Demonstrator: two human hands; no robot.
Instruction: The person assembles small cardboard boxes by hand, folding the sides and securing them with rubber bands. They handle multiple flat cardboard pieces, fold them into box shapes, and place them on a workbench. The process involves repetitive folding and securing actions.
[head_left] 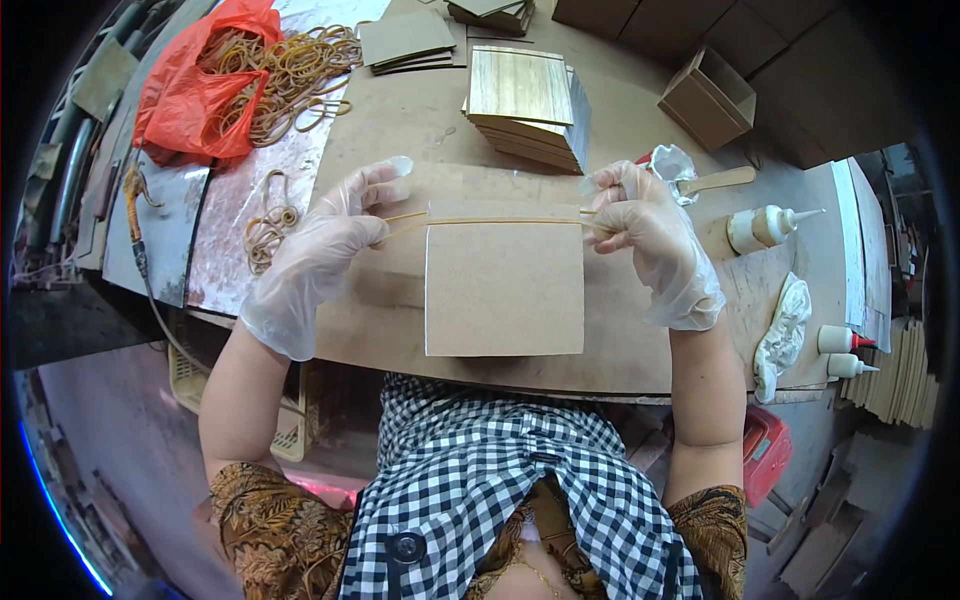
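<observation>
A brown fibreboard box (505, 290) stands at the table's near edge, its flat square face up. Across the far part of that face runs a stretched yellow rubber band (503, 221). My left hand (345, 220), in a clear plastic glove, pinches the band's left end just off the box. On the other side my gloved right hand (640, 220) pinches the right end, fingers curled round it. Both hands are apart from the box itself. The underside of the box is hidden.
Beyond the box is a stack of wood-grain panels (518, 85). Rubber bands (290, 85) spill from a red plastic bag (170, 110) at the far left. A glue bottle (762, 229), a white cloth (783, 340) and an open box (708, 97) stand right.
</observation>
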